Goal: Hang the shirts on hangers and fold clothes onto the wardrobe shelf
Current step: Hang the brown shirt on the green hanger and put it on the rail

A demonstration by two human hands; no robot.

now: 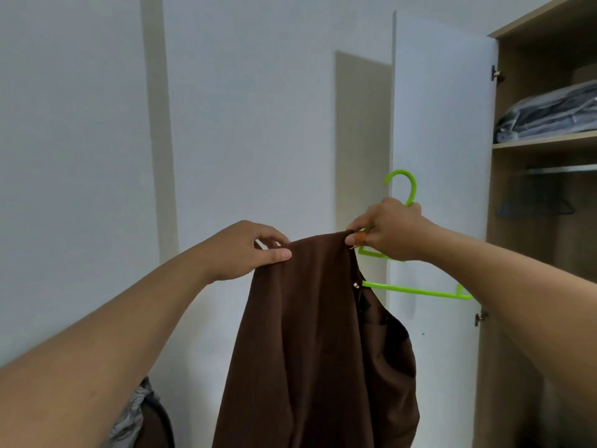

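- Hanging lengthwise straight down, a brown shirt (310, 344) is held up in front of a white wall (80, 124), its top edge stretched between the two hands.
- The left end of that edge is pinched by the left hand (248, 250), thumb and fingers closed on the cloth.
- The right end is pinched by the right hand (391, 231), and the neck of a green hanger (420, 291) is gripped by the same curled fingers.
- The hanger's hook is pointed upward; its long bar is run to the right, sloping slightly down, partly hidden behind the shirt.
- An open wardrobe (504, 176) is seen at right, with bagged clothes (549, 114) on its shelf (546, 144).
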